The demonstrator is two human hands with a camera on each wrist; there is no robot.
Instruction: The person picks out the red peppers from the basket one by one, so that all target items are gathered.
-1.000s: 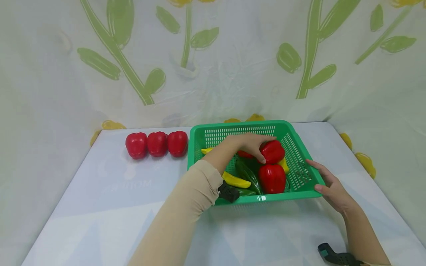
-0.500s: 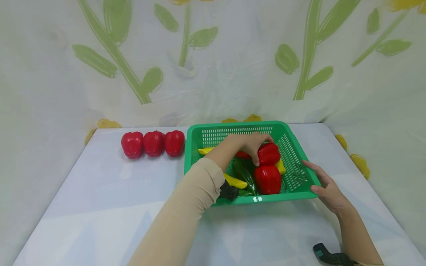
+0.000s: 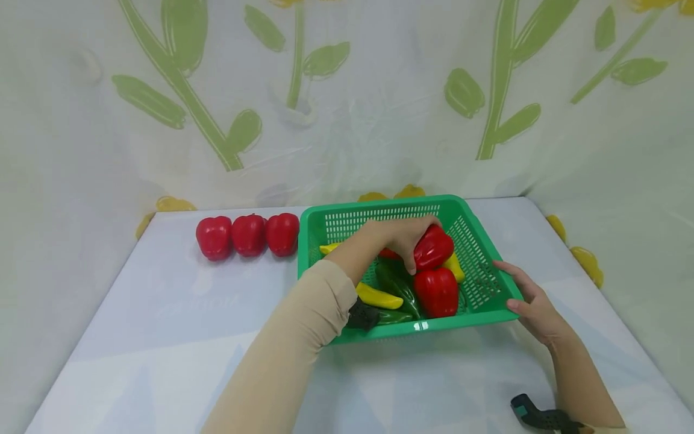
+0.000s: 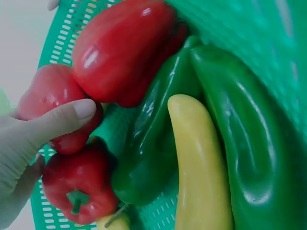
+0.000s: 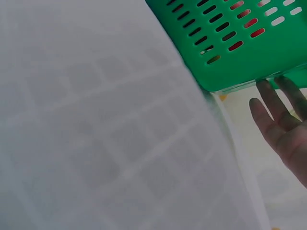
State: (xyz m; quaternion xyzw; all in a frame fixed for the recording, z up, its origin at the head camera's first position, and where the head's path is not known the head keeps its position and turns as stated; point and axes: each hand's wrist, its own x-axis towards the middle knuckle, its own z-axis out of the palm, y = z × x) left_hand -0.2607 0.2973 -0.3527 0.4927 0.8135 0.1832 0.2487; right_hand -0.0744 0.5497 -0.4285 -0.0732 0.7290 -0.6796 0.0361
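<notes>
A green plastic basket [image 3: 414,328] with slotted walls stands on the table, holding red bell peppers, long green peppers [image 4: 261,153] and yellow, curved vegetables [image 4: 199,163]. My left hand [image 3: 403,237] reaches inside and grips a red bell pepper [image 3: 435,248], tilted just above another red bell pepper [image 3: 436,292]. In the left wrist view its thumb lies across the held pepper [image 4: 48,88]. At the basket's front right corner, my right hand [image 3: 534,307] holds the rim; the right wrist view shows its fingers [image 5: 273,103] at the rim from outside.
Three red bell peppers [image 3: 249,235] stand in a row on the white table [image 3: 162,325], left of the basket. A pale cloth wall [image 3: 379,120] with painted flowers rises behind the table. Dark wrist devices [image 3: 542,414] are strapped to the arms.
My left hand has tilted the red bell pepper and raised it slightly within the basket. The right hand keeps its place on the rim. The head view has shifted a little.
</notes>
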